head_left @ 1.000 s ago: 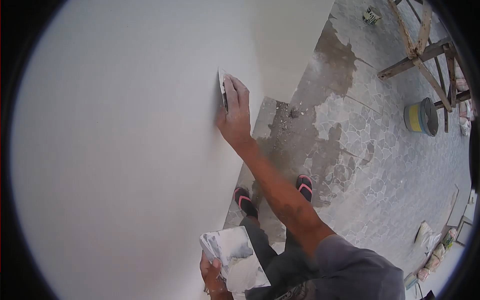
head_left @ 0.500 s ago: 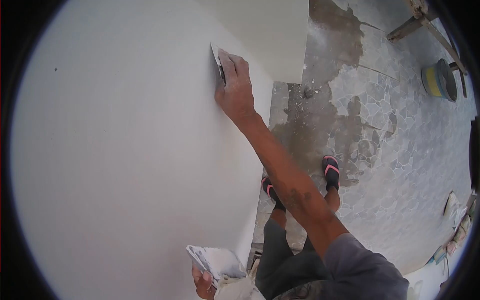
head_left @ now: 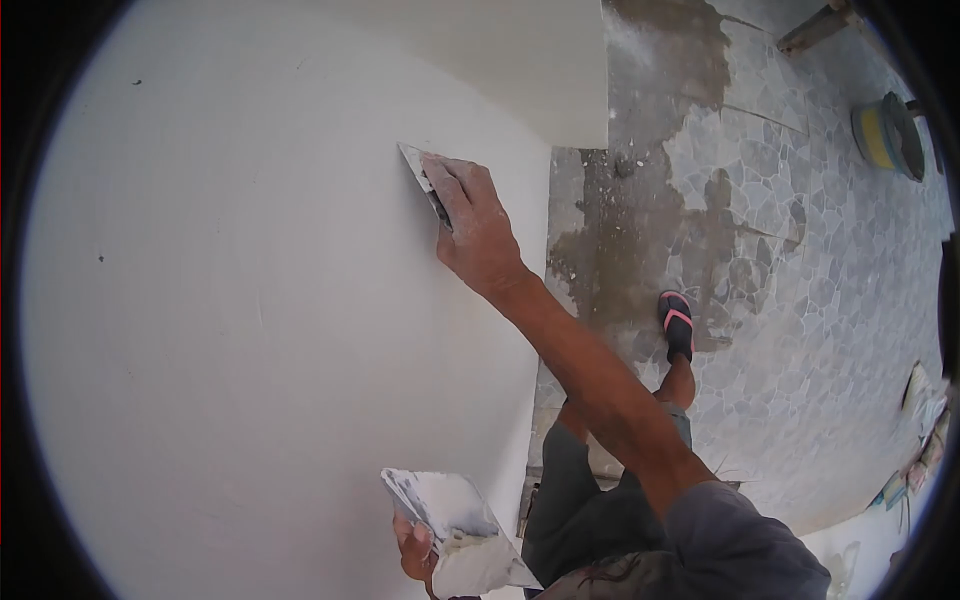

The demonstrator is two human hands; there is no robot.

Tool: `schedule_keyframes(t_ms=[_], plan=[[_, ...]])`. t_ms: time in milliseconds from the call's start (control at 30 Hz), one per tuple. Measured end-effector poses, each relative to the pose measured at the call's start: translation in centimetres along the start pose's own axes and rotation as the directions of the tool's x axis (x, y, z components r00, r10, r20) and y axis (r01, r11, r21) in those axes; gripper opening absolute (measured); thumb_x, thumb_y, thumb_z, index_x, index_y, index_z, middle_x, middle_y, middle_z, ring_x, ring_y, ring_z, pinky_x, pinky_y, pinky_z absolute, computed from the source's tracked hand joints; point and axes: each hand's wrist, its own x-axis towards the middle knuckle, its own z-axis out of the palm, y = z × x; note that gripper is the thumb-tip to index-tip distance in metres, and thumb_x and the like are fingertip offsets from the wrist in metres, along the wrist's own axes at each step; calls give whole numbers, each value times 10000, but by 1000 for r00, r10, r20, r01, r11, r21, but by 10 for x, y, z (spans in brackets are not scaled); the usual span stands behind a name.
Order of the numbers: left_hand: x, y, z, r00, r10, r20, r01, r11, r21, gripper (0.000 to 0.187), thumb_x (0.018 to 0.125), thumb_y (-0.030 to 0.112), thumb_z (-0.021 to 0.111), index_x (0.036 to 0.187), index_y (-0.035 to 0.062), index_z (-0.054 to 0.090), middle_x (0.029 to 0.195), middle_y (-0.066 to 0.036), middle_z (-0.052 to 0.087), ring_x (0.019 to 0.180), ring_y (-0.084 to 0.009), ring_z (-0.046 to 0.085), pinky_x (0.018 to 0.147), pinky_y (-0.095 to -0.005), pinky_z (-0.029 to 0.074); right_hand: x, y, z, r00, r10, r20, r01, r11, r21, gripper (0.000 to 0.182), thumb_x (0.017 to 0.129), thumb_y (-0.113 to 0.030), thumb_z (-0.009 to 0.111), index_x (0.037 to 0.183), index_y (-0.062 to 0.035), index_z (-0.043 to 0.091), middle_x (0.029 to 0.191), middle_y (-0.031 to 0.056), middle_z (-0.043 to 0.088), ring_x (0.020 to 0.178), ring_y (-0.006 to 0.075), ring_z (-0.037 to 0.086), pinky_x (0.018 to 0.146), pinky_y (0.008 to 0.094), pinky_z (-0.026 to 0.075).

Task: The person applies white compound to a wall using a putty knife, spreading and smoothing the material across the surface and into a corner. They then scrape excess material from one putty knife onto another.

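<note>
My right hand (head_left: 482,228) is closed around a putty knife (head_left: 424,186), its wide thin blade against the white wall (head_left: 250,300). White dust coats the fingers. Low in the view, my left hand (head_left: 413,548) grips a flat plate (head_left: 445,503) from its left edge. A thick lump of pale putty (head_left: 475,562) lies on the plate's lower part, with smears over the rest. The plate's handle, if it has one, is hidden.
A wall corner (head_left: 552,146) juts out ahead. Wet patches and white crumbs mark the stone-patterned floor (head_left: 800,260). A grey and yellow bucket (head_left: 888,138) stands at the far right near a wooden leg (head_left: 815,28). Bags (head_left: 920,440) lie along the right side.
My right hand and the putty knife have come down the view, nearer to me, along the wall. The left hand and its plate shift slightly up and right. The view has moved a little.
</note>
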Motion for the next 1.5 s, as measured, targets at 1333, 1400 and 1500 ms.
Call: schedule_keyframes(t_ms=[1333, 1400, 1500], plan=[[-2, -10, -65, 988, -155, 5, 155, 984, -89, 458, 799, 477, 579, 652, 53, 485, 433, -89, 469, 344, -187, 433, 342, -325, 349, 39, 84, 22, 983, 102, -150, -114, 990, -77, 822, 560, 141, 666, 1328, -39, 437, 1240, 121, 471, 1132, 331, 470, 951, 399, 466], [6, -16, -94, 959, -266, 96, 280, 940, -196, 472, 799, 484, 574, 634, 53, 476, 429, -89, 464, 338, -181, 421, 339, -315, 342, 31, 78, 19, 989, 89, -116, -96, 994, -53, 820, 558, 142, 665, 1324, -41, 439, 1232, 112, 474, 1150, 328, 459, 932, 387, 488], [0, -19, -103, 913, -337, 230, 393, 877, -276, 437, 790, 480, 587, 685, 66, 494, 442, -83, 469, 335, -178, 413, 339, -308, 345, 2, 55, 5, 999, 9, -45, -11, 1000, -29, 795, 578, 130, 660, 1322, -47, 445, 1237, 98, 472, 1149, 319, 451, 937, 382, 495]])
